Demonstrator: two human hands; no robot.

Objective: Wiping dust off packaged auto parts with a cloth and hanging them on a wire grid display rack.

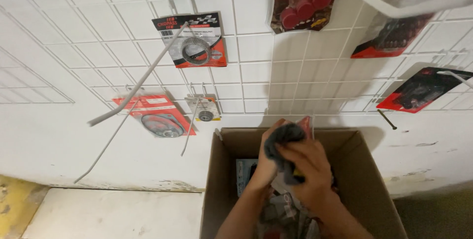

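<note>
Head view: an open cardboard box (362, 170) stands on the floor against a white wall, and everything else is placed from it. Over the box's mouth the left hand (266, 162) and the right hand (308, 170) meet around a dark grey cloth-like item (285, 135) with a red-edged packet just behind it. The right hand's fingers are curled closed over the item's lower part; the left hand is cupped against its left side, touching it, though how tightly it grips cannot be told. Inside the box, below the hands, lie more packets, one blue (244, 172).

Above the box a white wire grid panel (256, 47) covers the wall, with long white hooks (140, 81) jutting out up and left of the box. Red-and-black carded packets hang on the grid: one with a coiled ring (194, 42) up left, a red one with a disc (157, 116) left of the box, a small one (204, 108) just above its left corner, and others up right. Left of the box the floor is pale tile (113, 214) with a yellow patch at the far left; right of it the floor is dark.
</note>
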